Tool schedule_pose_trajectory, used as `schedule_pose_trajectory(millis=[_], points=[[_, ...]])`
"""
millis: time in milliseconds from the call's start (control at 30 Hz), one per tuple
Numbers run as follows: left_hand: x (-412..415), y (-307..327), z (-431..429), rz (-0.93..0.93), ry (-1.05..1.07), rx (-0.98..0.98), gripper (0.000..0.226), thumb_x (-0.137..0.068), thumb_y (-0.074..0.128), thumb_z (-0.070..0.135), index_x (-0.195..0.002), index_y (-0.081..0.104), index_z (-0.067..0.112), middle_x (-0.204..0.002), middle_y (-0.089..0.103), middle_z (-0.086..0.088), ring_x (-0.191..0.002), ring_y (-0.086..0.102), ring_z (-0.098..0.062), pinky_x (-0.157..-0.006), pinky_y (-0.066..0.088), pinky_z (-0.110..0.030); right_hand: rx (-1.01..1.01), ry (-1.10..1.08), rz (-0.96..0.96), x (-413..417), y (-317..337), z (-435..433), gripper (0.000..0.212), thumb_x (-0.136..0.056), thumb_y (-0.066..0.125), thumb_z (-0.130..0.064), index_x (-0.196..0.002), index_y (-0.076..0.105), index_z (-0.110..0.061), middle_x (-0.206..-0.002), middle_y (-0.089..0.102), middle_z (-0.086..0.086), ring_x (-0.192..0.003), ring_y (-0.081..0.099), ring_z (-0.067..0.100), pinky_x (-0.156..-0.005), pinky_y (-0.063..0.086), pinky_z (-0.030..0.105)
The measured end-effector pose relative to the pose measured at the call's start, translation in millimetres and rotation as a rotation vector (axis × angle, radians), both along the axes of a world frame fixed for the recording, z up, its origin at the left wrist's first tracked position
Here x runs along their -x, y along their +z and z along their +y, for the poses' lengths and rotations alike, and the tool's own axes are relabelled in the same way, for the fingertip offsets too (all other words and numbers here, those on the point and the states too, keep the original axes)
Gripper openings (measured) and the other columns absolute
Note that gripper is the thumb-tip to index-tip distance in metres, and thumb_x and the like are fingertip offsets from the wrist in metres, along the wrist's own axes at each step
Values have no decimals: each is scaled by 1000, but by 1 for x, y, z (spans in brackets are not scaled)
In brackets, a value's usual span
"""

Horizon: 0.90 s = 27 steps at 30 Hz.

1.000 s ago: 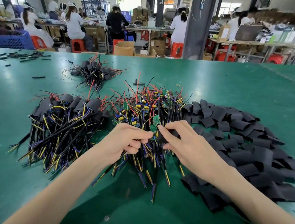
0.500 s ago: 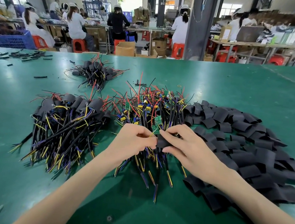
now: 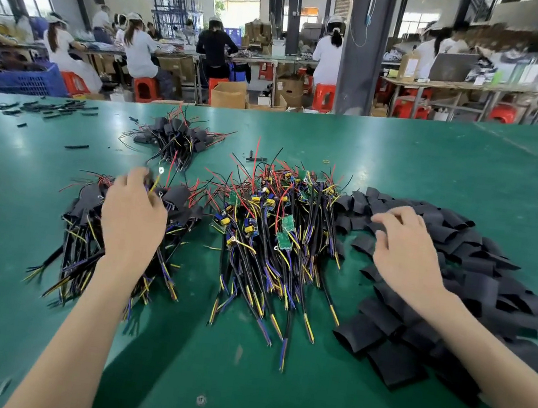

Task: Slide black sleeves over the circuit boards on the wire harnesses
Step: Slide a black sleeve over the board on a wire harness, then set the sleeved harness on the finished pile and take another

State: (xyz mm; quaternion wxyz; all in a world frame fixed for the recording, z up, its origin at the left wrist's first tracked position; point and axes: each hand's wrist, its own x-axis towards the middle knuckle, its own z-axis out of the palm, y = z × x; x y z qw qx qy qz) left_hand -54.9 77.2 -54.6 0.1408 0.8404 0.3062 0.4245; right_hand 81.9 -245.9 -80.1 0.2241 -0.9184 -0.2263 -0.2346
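many harnesses | boards far, tails near | right hand on sleeves

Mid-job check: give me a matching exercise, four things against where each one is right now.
Things:
1. left hand
2. right hand
3. bare green boards
4. blue crate

Places:
A. in the middle pile
B. on the loose black sleeves
C. beyond the far left edge of the table
D. over the sleeved harnesses

Pairs: 1-D, 2-B, 3-A, 4-C
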Motion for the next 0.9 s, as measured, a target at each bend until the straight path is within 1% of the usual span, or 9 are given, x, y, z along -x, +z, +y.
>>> schedule_pose_trajectory(millis=[133,233,333,433,500,700,767,833,900], points=[[0,-8,0,208,148,4,34,-83,55,8,-114,56,-4,-111,54,-32,-108,44,-44,-88,37,-49,43,-58,97,-6,-3,-4,28,-86,49,-1,-109,64,-7,-106,55,14,-102,47,33,-83,44,42],[-3,-4,-16,123,164,-91,35,-75,62,11,-108,58,0,-113,48,-27,-107,41,-41,-87,32,-47,61,13,134,-5,0,0,24,-90,49,-8,-107,65,-11,-104,59,10,-102,51,32,-87,43,43],[-12,-6,-47,6,-89,-216,25,-78,62,9,-103,63,6,-103,56,-19,-100,47,-36,-84,34,-43,70,209,106,11,0,11,17,-92,54,-25,-100,69,-18,-98,62,1,-100,52,24,-89,40,42],[-17,-19,-81,68,-407,-224,13,-81,63,7,-93,67,11,-92,62,-8,-92,51,-30,-79,36,-39,26,283,162,38,-4,31,33,-82,54,-55,-80,69,-26,-83,60,-9,-88,52,12,-84,35,35],[-18,-27,-95,96,-525,-227,10,-80,65,6,-88,68,12,-86,63,-4,-86,53,-27,-77,36,-37,4,272,220,47,-7,44,37,-75,56,-64,-68,63,-29,-76,59,-12,-84,49,9,-81,33,34],[-20,-34,-103,102,-668,-30,12,-87,60,5,-91,70,11,-86,65,2,-84,53,-20,-83,38,-29,-30,217,368,53,-3,59,20,-77,67,-39,-63,60,-26,-63,55,-13,-77,51,11,-82,38,35],[-20,-33,-104,107,-663,59,13,-91,57,9,-94,68,15,-87,65,5,-82,52,-14,-78,37,-24,-209,227,436,53,-1,56,16,-76,67,-28,-62,63,-21,-59,58,-11,-63,51,5,-74,43,28],[-21,-31,-104,85,-676,209,14,-94,55,14,-94,67,21,-86,67,8,-69,51,-3,-66,37,-18,-422,259,480,53,3,52,15,-79,66,-21,-66,65,-15,-57,58,-10,-51,46,-1,-59,38,13],[-21,-27,-105,26,-711,427,15,-96,51,18,-93,64,24,-87,69,10,-61,50,-1,-61,39,-15,-589,299,504,54,7,50,13,-83,64,-17,-71,65,-12,-60,58,-8,-51,44,-2,-54,34,9]])
